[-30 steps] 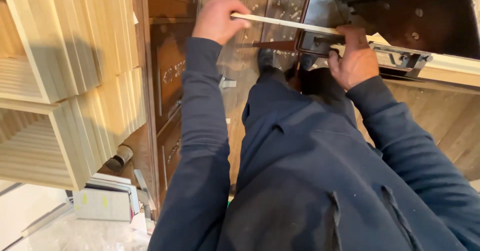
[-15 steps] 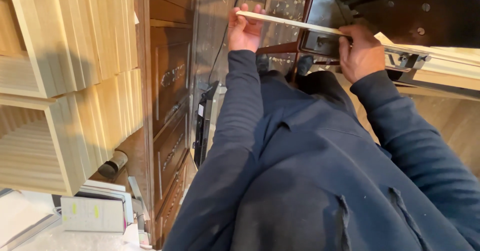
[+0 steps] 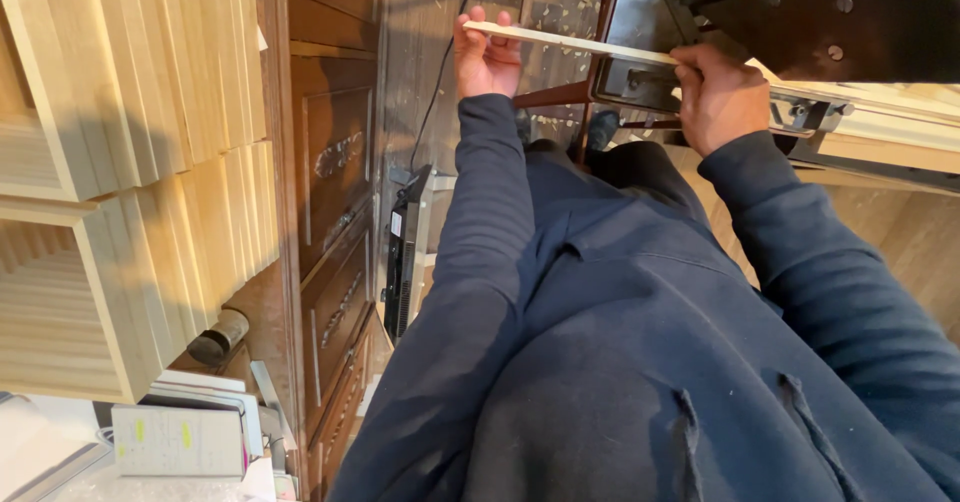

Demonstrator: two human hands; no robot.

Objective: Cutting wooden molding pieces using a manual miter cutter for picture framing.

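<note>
A thin pale wooden strip [image 3: 575, 42] runs across the top of the view, held at both ends. My left hand [image 3: 486, 57] grips its left end with the fingers curled over it. My right hand [image 3: 722, 94] grips the right end, close to a dark metal machine [image 3: 800, 12] with a light wooden rail. My dark blue sleeves and sweatshirt fill the lower middle of the view. Below the strip lies a wooden floor with scattered shavings [image 3: 555, 7].
Stacks of pale wooden boards [image 3: 130, 152] stand at the left on a dark wood cabinet with drawers [image 3: 335, 192]. A black flat device [image 3: 405, 262] leans beside the cabinet, with a cable above it. Books and papers [image 3: 180, 432] lie at bottom left.
The view has shifted so my arms sit further right. Both hands keep hold of the strip, which stays at about the same height in front of me.
</note>
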